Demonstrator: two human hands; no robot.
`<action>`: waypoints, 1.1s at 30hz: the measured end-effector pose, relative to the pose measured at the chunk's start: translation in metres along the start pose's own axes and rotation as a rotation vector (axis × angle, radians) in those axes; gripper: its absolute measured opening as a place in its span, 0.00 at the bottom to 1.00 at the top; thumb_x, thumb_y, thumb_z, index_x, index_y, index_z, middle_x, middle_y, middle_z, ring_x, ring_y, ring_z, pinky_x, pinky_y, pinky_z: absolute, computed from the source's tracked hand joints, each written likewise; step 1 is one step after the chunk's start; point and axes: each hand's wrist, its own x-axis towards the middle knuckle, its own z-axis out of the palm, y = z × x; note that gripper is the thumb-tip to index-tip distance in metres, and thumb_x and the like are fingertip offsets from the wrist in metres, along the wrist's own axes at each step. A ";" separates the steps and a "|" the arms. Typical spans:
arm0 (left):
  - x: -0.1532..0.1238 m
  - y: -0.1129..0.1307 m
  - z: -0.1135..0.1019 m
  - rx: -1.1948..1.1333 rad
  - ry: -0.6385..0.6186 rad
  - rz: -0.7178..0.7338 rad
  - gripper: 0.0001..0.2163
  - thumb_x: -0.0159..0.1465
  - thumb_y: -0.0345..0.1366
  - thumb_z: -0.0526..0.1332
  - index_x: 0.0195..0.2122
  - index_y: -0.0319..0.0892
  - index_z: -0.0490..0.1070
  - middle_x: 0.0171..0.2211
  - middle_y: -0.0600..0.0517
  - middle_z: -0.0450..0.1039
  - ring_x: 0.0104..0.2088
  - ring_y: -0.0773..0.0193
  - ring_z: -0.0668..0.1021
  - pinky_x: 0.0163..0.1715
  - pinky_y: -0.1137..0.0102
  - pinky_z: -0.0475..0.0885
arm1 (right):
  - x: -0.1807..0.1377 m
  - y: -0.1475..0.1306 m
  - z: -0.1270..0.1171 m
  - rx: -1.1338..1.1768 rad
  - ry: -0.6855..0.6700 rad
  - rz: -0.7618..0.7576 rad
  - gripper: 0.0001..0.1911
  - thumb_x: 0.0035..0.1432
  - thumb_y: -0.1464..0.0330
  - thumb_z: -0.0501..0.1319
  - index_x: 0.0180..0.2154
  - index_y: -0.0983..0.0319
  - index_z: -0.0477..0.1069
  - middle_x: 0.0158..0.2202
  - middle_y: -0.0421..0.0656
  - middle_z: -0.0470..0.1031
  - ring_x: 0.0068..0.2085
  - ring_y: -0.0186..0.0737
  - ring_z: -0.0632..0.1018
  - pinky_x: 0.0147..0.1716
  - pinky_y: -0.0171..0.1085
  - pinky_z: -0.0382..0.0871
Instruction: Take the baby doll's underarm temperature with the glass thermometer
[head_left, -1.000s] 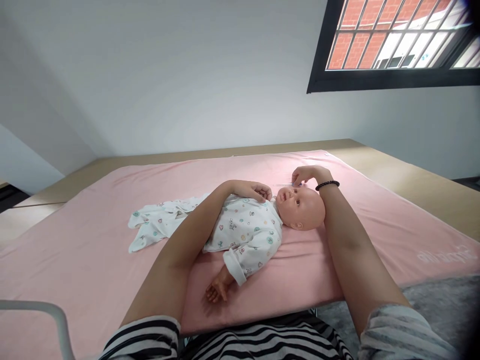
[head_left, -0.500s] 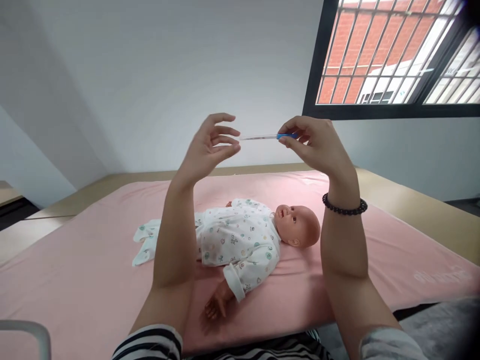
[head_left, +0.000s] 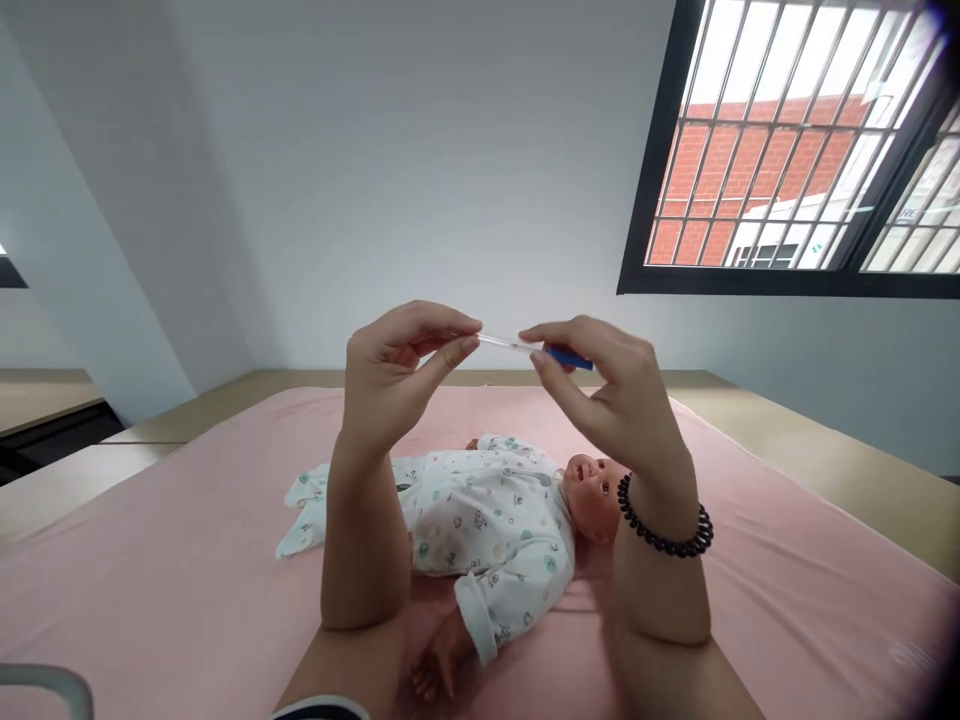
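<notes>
A thin, clear glass thermometer [head_left: 501, 342] with a blue end is held up nearly level between my hands. My left hand [head_left: 397, 375] pinches its clear tip between thumb and fingertips. On the other side, my right hand [head_left: 611, 385] is closed on it beside the blue end, thumb below and index finger above. Beneath both hands a baby doll [head_left: 480, 510] in a white printed outfit lies on its back, head to the right. My left forearm covers part of its legs, and my right wrist with a black coil band [head_left: 664, 540] hides part of its head.
The doll lies on a pink sheet [head_left: 187, 560] spread over a wooden-edged table [head_left: 817, 440]. A grey curved rail [head_left: 52, 675] shows at the lower left. Behind stand a pale wall [head_left: 412, 180] and a barred window [head_left: 780, 150] at the upper right.
Both hands have come lower in view. My left fingers, spread near the thermometer's tip before, now pinch it. My right fingers have shifted from the blue end toward the clear tube.
</notes>
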 end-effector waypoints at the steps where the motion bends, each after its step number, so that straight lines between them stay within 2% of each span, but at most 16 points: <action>1: -0.001 0.001 0.000 0.007 -0.001 0.004 0.05 0.63 0.31 0.70 0.39 0.47 0.82 0.35 0.52 0.80 0.38 0.64 0.81 0.40 0.67 0.81 | -0.002 -0.001 0.001 -0.027 -0.043 -0.002 0.09 0.68 0.72 0.59 0.47 0.61 0.76 0.37 0.40 0.77 0.35 0.33 0.74 0.35 0.36 0.69; 3: -0.002 0.003 -0.001 0.022 -0.002 0.012 0.06 0.62 0.30 0.70 0.38 0.47 0.82 0.35 0.53 0.80 0.38 0.64 0.81 0.39 0.68 0.81 | -0.005 -0.005 0.001 -0.062 -0.107 0.007 0.10 0.70 0.71 0.57 0.48 0.61 0.75 0.36 0.40 0.76 0.35 0.33 0.73 0.34 0.36 0.67; 8: -0.003 0.006 -0.003 0.040 -0.022 0.018 0.05 0.62 0.30 0.71 0.38 0.48 0.82 0.35 0.53 0.81 0.37 0.64 0.82 0.38 0.67 0.81 | -0.010 -0.012 -0.003 -0.067 -0.163 0.018 0.09 0.70 0.71 0.57 0.48 0.63 0.74 0.37 0.40 0.75 0.36 0.32 0.73 0.37 0.35 0.66; 14: -0.004 0.004 0.002 0.021 -0.038 0.063 0.07 0.62 0.29 0.70 0.39 0.48 0.82 0.34 0.53 0.80 0.37 0.65 0.81 0.38 0.68 0.81 | -0.010 -0.012 0.003 -0.041 -0.267 0.072 0.10 0.72 0.71 0.54 0.51 0.62 0.70 0.39 0.40 0.76 0.35 0.32 0.73 0.35 0.34 0.64; 20: -0.004 -0.003 0.007 -0.026 -0.031 0.038 0.05 0.63 0.32 0.70 0.41 0.47 0.82 0.36 0.52 0.80 0.38 0.64 0.81 0.40 0.66 0.81 | -0.008 -0.010 0.013 -0.016 -0.229 0.099 0.11 0.75 0.69 0.49 0.48 0.63 0.69 0.40 0.42 0.75 0.37 0.34 0.73 0.35 0.36 0.63; 28: -0.003 -0.004 0.006 -0.056 -0.088 -0.011 0.04 0.67 0.36 0.67 0.41 0.46 0.81 0.37 0.51 0.80 0.37 0.63 0.82 0.41 0.65 0.81 | -0.005 0.002 0.020 -0.056 -0.202 0.070 0.10 0.74 0.68 0.50 0.46 0.60 0.69 0.35 0.41 0.74 0.31 0.35 0.69 0.33 0.38 0.61; 33: -0.003 -0.002 0.007 -0.047 -0.068 -0.007 0.09 0.69 0.37 0.64 0.50 0.50 0.77 0.44 0.50 0.79 0.44 0.61 0.82 0.47 0.62 0.81 | -0.004 0.001 0.021 -0.013 -0.135 0.098 0.10 0.74 0.66 0.50 0.46 0.58 0.69 0.33 0.40 0.73 0.29 0.35 0.68 0.31 0.38 0.62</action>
